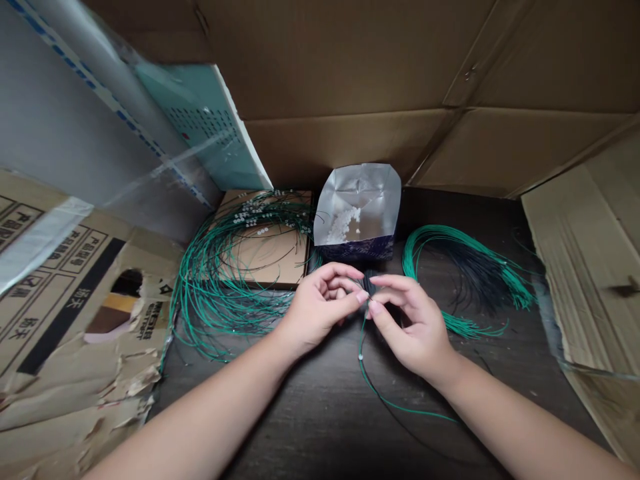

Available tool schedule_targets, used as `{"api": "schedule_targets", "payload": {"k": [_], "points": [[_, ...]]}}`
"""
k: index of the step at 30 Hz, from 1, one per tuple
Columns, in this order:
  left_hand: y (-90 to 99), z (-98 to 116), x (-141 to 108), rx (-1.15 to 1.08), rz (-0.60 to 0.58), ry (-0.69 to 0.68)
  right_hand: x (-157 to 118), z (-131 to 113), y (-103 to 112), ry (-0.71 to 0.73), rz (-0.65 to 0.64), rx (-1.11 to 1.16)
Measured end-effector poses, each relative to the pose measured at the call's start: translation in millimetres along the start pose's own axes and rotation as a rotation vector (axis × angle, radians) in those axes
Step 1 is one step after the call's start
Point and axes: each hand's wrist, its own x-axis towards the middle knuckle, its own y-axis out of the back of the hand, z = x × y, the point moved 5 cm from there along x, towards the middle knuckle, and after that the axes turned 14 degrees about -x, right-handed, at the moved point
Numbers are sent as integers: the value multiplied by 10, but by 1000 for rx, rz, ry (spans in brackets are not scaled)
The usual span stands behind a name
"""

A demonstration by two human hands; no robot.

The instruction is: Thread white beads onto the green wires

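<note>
My left hand (pixel 320 303) and my right hand (pixel 413 327) meet above the dark table, fingertips pinched close together. Between them is the upper end of a thin green wire (pixel 415 411); the tip itself is too small to make out. A small white bead-like piece (pixel 361 357) sits on this wire below my fingers. From there the wire curves down to the right, with a dark strand (pixel 410 433) alongside. Just beyond my hands stands an open silver-lined pouch (pixel 367 193) holding small white pieces (pixel 344 223).
At the left, many green wires with white pieces (pixel 240 307) spread over a flat cardboard box (pixel 270 257). To the right lies a looped bundle of green and black wires (pixel 440 233). Cardboard walls (pixel 350 60) surround the table, with a torn carton (pixel 75 293) at left.
</note>
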Motion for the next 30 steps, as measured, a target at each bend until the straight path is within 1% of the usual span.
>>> {"api": "schedule_targets", "payload": {"k": [6,11,16,23,27,30], "points": [[-14,-7,-9,28,-5,16,8,8,9,-11,-7,5],[-3,-6,-9,35,10,12,22,-21,18,31,10,-31],[-26,11,-18,102,-11,0,28,-49,25,46,30,-40],[-23,12,-28,163,3,-12,24,-11,31,26,60,-133],[-19,30,-38,217,5,-80,23,-31,38,38,92,-206],[-29,64,-49,255,1,-142,40,-98,35,36,85,-254]]}}
